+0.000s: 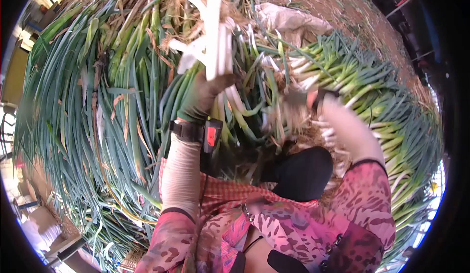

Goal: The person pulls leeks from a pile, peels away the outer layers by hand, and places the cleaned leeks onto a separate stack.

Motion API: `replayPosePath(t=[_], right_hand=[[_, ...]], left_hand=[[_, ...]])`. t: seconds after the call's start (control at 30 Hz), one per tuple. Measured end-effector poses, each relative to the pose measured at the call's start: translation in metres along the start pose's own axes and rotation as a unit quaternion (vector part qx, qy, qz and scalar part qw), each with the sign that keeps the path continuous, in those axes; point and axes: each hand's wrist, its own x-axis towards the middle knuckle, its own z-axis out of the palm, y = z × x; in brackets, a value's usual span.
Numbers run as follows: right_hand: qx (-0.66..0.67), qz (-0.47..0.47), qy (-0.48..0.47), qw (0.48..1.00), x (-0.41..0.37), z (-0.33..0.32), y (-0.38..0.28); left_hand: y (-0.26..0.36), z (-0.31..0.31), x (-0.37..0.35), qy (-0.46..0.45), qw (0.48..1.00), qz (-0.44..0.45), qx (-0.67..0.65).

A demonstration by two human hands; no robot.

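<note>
My left hand (204, 94), in a dark glove, is closed around a few thick green onions (219, 45). Their white stems point up and away from me, and the roots lie near the top of the view. My right hand (293, 105), also gloved, is smeared by motion to the right of the left one. It is near loose green onion leaves and dry peel, and its fingers cannot be made out. A black device with a red label (211, 135) is strapped to my left wrist.
A big heap of untrimmed green onions (98, 111) covers the left side. Green onions with pale stems (391, 106) lie in rows on the right. A crumpled beige sack (293, 21) lies at the back, beside brown ground (338, 1). My dark-clad knee (306, 172) is in front.
</note>
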Motion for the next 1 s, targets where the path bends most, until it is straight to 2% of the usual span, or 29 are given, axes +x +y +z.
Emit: replayPosePath(t=[0.03, 0.1, 0.17, 0.2, 0.27, 0.3, 0.33, 0.37, 0.43, 0.47, 0.5, 0.53, 0.57, 0.6, 0.63, 0.67, 0.7, 0.77, 0.8, 0.83, 0.87, 0.93, 0.97, 1.0], right_hand=[[0.003, 0.008, 0.124, 0.992, 0.004, -0.043, 0.0], [0.044, -0.016, 0.379, 0.924, -0.002, -0.135, -0.017], [0.087, -0.103, 0.515, 0.847, -0.027, -0.2, -0.049], [0.098, -0.144, 0.543, 0.821, -0.04, -0.213, -0.064], [0.091, -0.191, 0.534, 0.819, -0.061, -0.199, -0.087], [0.083, -0.198, 0.504, 0.837, -0.068, -0.173, -0.095], [0.08, -0.188, 0.449, 0.87, -0.076, -0.129, -0.101], [0.092, -0.19, 0.419, 0.883, -0.075, -0.091, -0.092], [0.13, -0.204, 0.383, 0.892, -0.062, -0.013, -0.067], [0.23, -0.242, 0.372, 0.866, -0.056, 0.027, -0.058], [0.325, -0.279, 0.357, 0.83, -0.053, 0.064, -0.055], [0.39, -0.22, 0.322, 0.834, -0.047, 0.099, -0.063], [0.418, -0.205, 0.289, 0.837, -0.052, 0.114, -0.076], [0.446, -0.187, 0.256, 0.837, -0.057, 0.129, -0.089], [0.441, -0.212, 0.229, 0.842, -0.068, 0.133, -0.101], [0.434, -0.235, 0.202, 0.846, -0.08, 0.129, -0.11], [0.348, -0.206, 0.255, 0.879, -0.099, 0.115, -0.111], [0.161, -0.132, 0.357, 0.911, -0.158, 0.07, -0.111], [0.055, -0.136, 0.458, 0.877, -0.191, 0.043, -0.12], [-0.053, -0.132, 0.55, 0.823, -0.229, 0.017, -0.132], [-0.198, -0.121, 0.571, 0.787, -0.263, -0.005, -0.146], [-0.434, -0.093, 0.592, 0.673, -0.322, -0.041, -0.17], [-0.491, -0.096, 0.569, 0.653, -0.33, -0.047, -0.172], [-0.524, -0.1, 0.534, 0.655, -0.33, -0.051, -0.171]], left_hand=[[0.011, 0.006, -0.006, -0.002, 1.0, -0.009, -0.001], [0.021, 0.021, -0.017, 0.006, 1.0, -0.003, -0.003], [0.031, 0.033, -0.03, -0.003, 0.999, 0.018, 0.039], [0.036, 0.045, -0.037, 0.001, 0.999, 0.022, 0.034], [0.043, 0.072, -0.049, -0.011, 0.998, 0.041, 0.045], [0.046, 0.086, -0.054, -0.019, 0.997, 0.051, 0.046], [0.053, 0.1, -0.058, -0.036, 0.987, 0.105, 0.119], [0.07, 0.119, -0.067, -0.017, 0.993, 0.079, 0.083], [0.1, 0.12, -0.075, -0.032, 0.919, 0.259, 0.295], [0.119, 0.117, -0.072, -0.009, 0.895, 0.314, 0.318], [0.144, 0.126, -0.075, 0.02, 0.911, 0.309, 0.272], [0.169, 0.134, -0.078, 0.049, 0.924, 0.306, 0.224], [0.202, 0.15, -0.087, 0.083, 0.961, 0.24, 0.106], [0.224, 0.155, -0.093, 0.061, 0.969, 0.222, 0.089], [0.242, 0.158, -0.097, 0.038, 0.976, 0.203, 0.071], [0.249, 0.16, -0.093, 0.028, 0.972, 0.222, 0.076], [0.261, 0.139, -0.081, -0.139, 0.98, 0.135, 0.053], [0.249, 0.156, -0.087, -0.084, 0.976, 0.134, 0.147], [0.237, 0.178, -0.101, -0.064, 0.965, 0.183, 0.176], [0.222, 0.173, -0.094, -0.088, 0.968, 0.138, 0.192], [0.205, 0.18, -0.092, -0.155, 0.908, 0.21, 0.328], [0.171, 0.192, -0.087, -0.227, 0.711, 0.402, 0.531], [0.15, 0.205, -0.085, -0.266, 0.716, 0.398, 0.508], [0.128, 0.221, -0.081, -0.317, 0.78, 0.324, 0.431]])
